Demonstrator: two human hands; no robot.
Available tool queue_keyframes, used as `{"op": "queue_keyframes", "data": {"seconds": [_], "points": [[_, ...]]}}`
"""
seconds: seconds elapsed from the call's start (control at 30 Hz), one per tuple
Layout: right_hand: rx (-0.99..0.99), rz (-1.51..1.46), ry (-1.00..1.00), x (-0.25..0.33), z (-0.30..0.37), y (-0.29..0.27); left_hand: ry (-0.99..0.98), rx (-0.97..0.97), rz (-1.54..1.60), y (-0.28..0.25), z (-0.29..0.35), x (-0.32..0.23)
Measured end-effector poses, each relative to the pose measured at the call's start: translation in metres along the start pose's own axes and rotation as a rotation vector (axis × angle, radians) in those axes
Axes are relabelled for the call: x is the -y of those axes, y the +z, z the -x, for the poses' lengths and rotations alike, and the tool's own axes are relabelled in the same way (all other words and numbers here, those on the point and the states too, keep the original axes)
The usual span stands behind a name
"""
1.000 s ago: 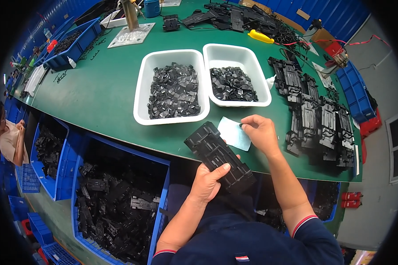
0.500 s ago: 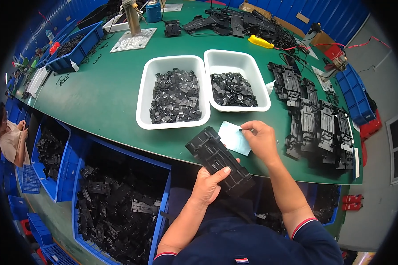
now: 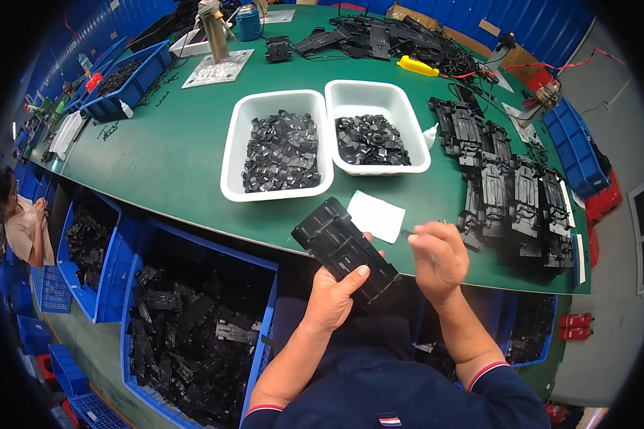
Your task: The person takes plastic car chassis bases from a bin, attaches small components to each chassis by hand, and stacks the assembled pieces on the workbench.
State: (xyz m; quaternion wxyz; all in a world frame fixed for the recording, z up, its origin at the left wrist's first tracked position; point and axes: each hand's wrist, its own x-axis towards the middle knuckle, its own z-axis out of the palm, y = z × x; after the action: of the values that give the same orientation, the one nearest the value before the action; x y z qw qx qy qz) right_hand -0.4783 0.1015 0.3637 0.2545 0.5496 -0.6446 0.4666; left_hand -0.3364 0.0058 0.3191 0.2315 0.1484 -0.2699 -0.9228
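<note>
Over table's [image 3: 157, 157] near edge we see left hand [image 3: 332, 297] gripping a black plate [image 3: 338, 244], long axis slanting down rightward; right hand [image 3: 441, 262], just right, pinches a small piece [image 3: 406, 233] (dark, blurred).

My green tabletop [image 3: 157, 150] carries two white plastic tubs [image 3: 237, 143] side by side, with a white sheet [image 3: 376, 217] nearer me. To my right lie black plastic chassis mouldings [image 3: 492, 186]; a small white bottle [image 3: 430, 135] sits just beside the right tub [image 3: 379, 96]. Farther back are a yellow-handled tool [image 3: 417, 66] and a heap of black parts [image 3: 381, 39].
</note>
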Motion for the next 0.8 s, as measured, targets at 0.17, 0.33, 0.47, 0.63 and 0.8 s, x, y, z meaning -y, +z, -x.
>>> {"op": "queue_keyframes", "data": {"seconds": [0.17, 0.33, 0.47, 0.63, 0.8], "points": [[-0.01, 0.012, -0.116, 0.013, 0.007, -0.002, 0.045, 0.052, -0.143, 0.007, 0.015, -0.003], [0.027, -0.023, -0.154, 0.025, 0.008, 0.001, 0.109, 0.055, -0.385, 0.011, 0.029, -0.006], [0.036, -0.042, -0.176, 0.034, 0.007, 0.007, 0.164, 0.05, -0.475, 0.013, 0.037, -0.008], [0.052, -0.084, -0.162, 0.035, 0.007, 0.011, 0.163, 0.042, -0.522, 0.01, 0.04, -0.007], [0.073, -0.134, 0.221, 0.016, 0.003, 0.015, 0.14, 0.008, -0.409, 0.0, 0.031, -0.001]]}}
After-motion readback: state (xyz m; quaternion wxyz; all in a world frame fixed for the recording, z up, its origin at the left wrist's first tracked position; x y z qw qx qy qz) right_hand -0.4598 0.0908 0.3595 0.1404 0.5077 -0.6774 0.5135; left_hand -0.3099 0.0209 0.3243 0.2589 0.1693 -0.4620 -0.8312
